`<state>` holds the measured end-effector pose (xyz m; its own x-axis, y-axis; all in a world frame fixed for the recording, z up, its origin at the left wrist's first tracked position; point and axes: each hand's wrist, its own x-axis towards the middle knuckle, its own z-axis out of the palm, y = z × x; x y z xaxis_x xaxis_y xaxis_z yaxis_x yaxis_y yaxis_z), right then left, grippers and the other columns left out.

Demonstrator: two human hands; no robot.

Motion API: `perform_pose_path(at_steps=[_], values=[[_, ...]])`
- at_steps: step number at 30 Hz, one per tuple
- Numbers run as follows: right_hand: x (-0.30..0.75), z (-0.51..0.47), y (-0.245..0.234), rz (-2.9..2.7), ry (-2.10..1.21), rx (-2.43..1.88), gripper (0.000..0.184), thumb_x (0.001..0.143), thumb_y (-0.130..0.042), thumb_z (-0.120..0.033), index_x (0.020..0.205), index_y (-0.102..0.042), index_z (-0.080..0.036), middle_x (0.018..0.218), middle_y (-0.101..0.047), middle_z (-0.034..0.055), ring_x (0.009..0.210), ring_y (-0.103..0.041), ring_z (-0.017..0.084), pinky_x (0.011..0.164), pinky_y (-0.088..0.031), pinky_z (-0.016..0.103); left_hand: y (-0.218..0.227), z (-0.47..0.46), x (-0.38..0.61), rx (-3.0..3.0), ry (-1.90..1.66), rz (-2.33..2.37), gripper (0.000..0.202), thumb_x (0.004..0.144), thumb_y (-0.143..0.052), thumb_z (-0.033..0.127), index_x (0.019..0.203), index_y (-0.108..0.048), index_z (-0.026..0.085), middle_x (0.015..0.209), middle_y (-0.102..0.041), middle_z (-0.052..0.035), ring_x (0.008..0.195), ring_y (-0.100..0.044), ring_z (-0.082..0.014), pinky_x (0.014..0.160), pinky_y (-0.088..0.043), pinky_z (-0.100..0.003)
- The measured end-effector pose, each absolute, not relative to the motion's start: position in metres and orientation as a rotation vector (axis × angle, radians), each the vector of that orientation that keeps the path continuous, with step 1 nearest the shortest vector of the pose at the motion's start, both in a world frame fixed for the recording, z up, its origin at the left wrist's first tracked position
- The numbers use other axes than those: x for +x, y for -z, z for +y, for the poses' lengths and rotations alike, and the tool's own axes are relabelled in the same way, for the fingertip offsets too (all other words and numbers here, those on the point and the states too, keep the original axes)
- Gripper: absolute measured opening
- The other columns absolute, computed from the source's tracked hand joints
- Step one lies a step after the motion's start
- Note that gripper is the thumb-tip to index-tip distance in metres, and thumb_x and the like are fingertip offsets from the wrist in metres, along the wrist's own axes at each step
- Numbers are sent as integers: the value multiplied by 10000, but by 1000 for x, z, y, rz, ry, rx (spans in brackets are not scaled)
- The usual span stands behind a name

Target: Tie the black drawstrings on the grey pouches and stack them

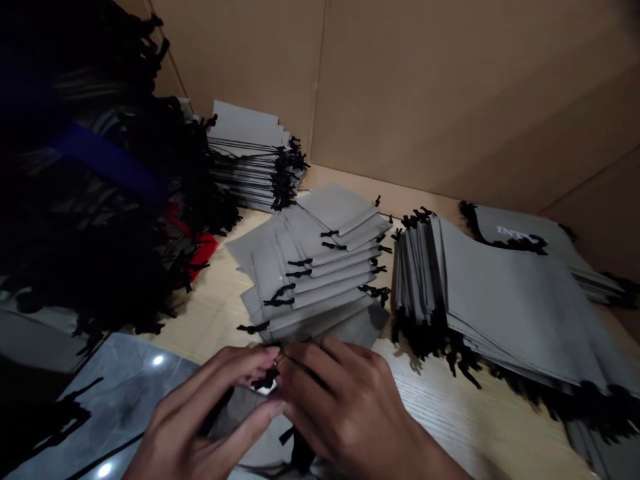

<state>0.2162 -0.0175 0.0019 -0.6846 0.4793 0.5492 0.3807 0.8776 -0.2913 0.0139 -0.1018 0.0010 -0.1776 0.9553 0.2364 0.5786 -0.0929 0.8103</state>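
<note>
At the bottom middle, both hands are at the mouth of a grey drawstring pouch [263, 437] with black cord. My left hand [205, 407] curls round the pouch's edge, its thumb and fingers on either side of a black cord knot [265, 381]. Pressed close against it, my right hand [345, 400] has its fingers bent and pinched at the cord; its fingertips are partly hidden. Just beyond the hands lies a fanned pile of grey drawstring pouches [330, 267], their knotted black cord ends sticking out on both sides.
A neat stack of pouches [245, 167] stands at the back. On the right lie more pouches [505, 293], one with white lettering. A tall dark heap of corded pouches [100, 200] fills the left. Cardboard walls [425, 100] enclose the wooden surface; a grey marbled sheet [130, 380] lies front left.
</note>
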Motion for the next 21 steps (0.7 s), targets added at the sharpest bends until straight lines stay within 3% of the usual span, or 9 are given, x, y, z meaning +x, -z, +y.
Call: perform_pose_path(at_steps=[4, 9, 14, 21], values=[[214, -19, 6, -2376, -164, -582, 151, 1101, -569, -179, 1039, -705, -159, 999, -802, 26, 729, -634, 192, 561, -394, 367, 3, -106, 19, 1525, -1237, 1792, 173, 924, -785, 252, 1027, -882, 351, 1054, -876, -4, 965, -829, -263, 896, -688, -317], [215, -17, 12, -2440, -138, -528, 204, 1102, -503, -128, 1051, -699, -155, 1000, -772, 50, 748, -595, 207, 565, -359, 372, -5, -99, 14, 1675, -1152, 1705, 186, 952, -746, 183, 1014, -843, 329, 1017, -858, 10, 902, -819, -205, 855, -665, -250], [217, -4, 12, -2559, -92, -383, 280, 1101, -432, -137, 997, -688, -185, 898, -698, 37, 711, -519, 217, 560, -306, 387, -15, -89, 7, 1760, -1004, 1590, 165, 981, -682, 119, 936, -702, 277, 868, -773, 39, 784, -761, -134, 732, -589, -176], [222, 13, 28, -2496, -52, -106, 233, 1081, -474, -138, 981, -682, -172, 920, -694, 35, 701, -486, 204, 576, -289, 385, -5, -93, -1, 1605, -872, 1500, 136, 995, -648, 149, 959, -696, 271, 817, -727, 39, 743, -714, -142, 671, -565, -198]])
